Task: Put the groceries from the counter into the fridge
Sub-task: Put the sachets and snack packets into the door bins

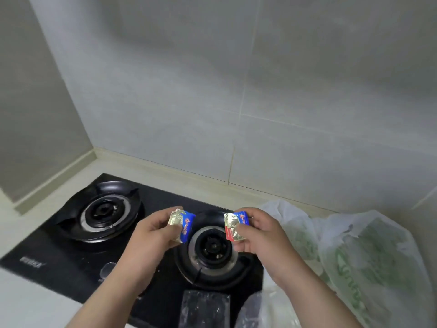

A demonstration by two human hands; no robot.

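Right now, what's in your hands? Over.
Left hand pinches blue-and-gold foil packet. Right hand pinches red-blue-gold foil packet. Both above black gas stove; white plastic bags beside.

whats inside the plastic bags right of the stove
The white plastic bags are translucent: only blurred green shapes show through, and I cannot tell whether they are print or contents. Anything else inside is covered by the plastic.

grey tiled back wall (236,79), pale grout lines; plain grey side wall (30,102) at left, meeting it in corner. pale counter (132,166), raised lip along both walls. black glass gas hob (59,254) on counter: left burner (104,210), right burner (212,246). soft even light.
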